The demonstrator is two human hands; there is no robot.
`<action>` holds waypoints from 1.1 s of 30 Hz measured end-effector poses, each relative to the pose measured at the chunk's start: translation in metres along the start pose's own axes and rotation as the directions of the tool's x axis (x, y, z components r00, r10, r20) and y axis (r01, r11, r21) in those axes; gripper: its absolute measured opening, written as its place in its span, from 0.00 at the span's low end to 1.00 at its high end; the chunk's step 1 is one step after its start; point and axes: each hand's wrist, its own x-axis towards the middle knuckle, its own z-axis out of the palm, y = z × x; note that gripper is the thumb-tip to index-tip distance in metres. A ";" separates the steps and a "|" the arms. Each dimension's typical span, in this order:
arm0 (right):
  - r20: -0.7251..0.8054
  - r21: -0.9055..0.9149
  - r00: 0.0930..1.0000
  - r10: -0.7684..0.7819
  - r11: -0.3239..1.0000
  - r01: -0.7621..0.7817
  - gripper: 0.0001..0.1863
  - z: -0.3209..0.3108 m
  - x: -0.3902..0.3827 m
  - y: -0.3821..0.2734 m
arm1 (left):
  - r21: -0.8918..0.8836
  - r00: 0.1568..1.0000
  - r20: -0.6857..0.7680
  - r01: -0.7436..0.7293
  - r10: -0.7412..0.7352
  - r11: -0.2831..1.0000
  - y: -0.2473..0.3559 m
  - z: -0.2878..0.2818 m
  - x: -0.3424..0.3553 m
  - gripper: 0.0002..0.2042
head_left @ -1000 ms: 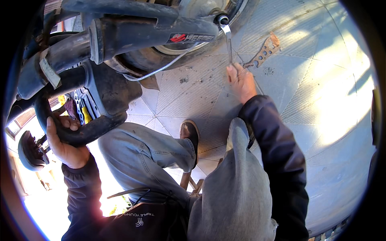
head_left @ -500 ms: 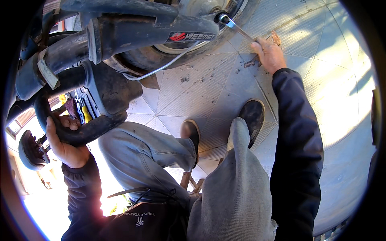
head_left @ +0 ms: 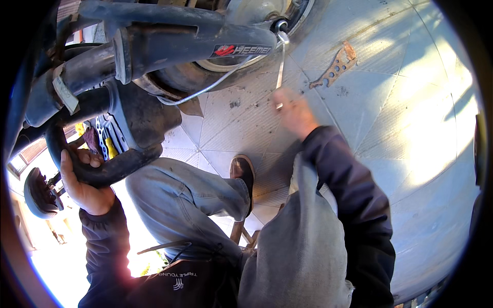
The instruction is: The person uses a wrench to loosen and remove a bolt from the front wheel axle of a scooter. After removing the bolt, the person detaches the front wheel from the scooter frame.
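My left hand [head_left: 82, 182] is closed round a thick black tubular bar [head_left: 120, 164] at the lower part of the dark metal frame. My right hand [head_left: 295, 113], blurred, grips the handle of a silver wrench [head_left: 281, 66], whose head sits at a fitting [head_left: 281, 25] on the wheel hub, where a dark frame arm [head_left: 169, 46] with a red and white sticker ends. A thin silver cable [head_left: 210, 87] runs below that arm beside the tyre [head_left: 226, 79]. On the tiles right of the wrench lies a rusty flat plate [head_left: 336, 69] with holes.
A tiled floor [head_left: 390, 133] surrounds the work, with sun patches at right. Yellow-handled tools [head_left: 110, 147] show behind the bar. A black padded part [head_left: 38, 192] is at far left. My jeans-clad legs [head_left: 195, 195] and a shoe [head_left: 241, 169] are below, with wooden seat legs between them.
The wrench handle swung right half a second ago and now points downward, my right hand having moved left and down with it, uncovering the rusty plate. My left hand stays put.
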 end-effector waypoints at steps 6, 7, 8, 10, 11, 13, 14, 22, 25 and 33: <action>0.191 -0.959 0.750 -0.633 0.043 0.280 0.14 -0.150 0.086 -0.092 | 0.038 1.000 0.011 -0.006 0.006 0.999 -0.001 -0.003 0.002 0.12; 0.194 -0.958 0.787 -0.586 0.059 0.280 0.16 -0.151 0.090 -0.095 | 0.036 1.000 0.005 -0.004 0.004 0.999 -0.001 -0.003 0.002 0.12; 0.198 -0.956 0.820 -0.537 0.078 0.281 0.17 -0.151 0.092 -0.096 | 0.036 1.000 -0.002 -0.003 0.003 0.999 -0.001 -0.003 0.002 0.12; 0.146 -0.938 0.891 -0.430 0.226 0.264 0.19 -0.146 0.086 -0.086 | 0.029 1.000 -0.011 -0.003 0.003 1.000 0.000 -0.003 0.001 0.12; 0.100 -0.903 0.925 -0.367 0.356 0.239 0.20 -0.136 0.075 -0.067 | 0.027 1.000 -0.016 -0.007 0.007 1.000 0.000 -0.004 0.001 0.12; -0.081 -0.736 0.939 -0.335 0.655 0.170 0.20 -0.097 0.047 -0.005 | 0.017 1.000 -0.004 -0.003 0.003 1.000 -0.002 -0.002 0.003 0.12; -0.025 -0.404 0.996 -0.091 0.912 0.073 0.20 -0.056 0.026 0.002 | 0.032 1.000 -0.013 -0.012 0.013 0.999 -0.002 -0.003 0.002 0.12; 0.096 -0.195 0.982 -0.162 0.964 0.179 0.20 -0.008 0.010 0.008 | 0.029 1.000 0.014 -0.014 0.013 0.999 -0.001 -0.003 0.003 0.13; -0.119 -0.617 0.958 -0.260 0.776 0.134 0.19 -0.114 0.057 -0.009 | 0.036 0.999 0.030 -0.017 0.016 0.999 0.000 0.000 0.001 0.13; 0.035 -0.907 0.889 -0.456 0.359 0.220 0.23 -0.143 0.077 -0.073 | 0.041 1.000 -0.024 -0.003 0.004 0.999 -0.001 -0.002 0.001 0.12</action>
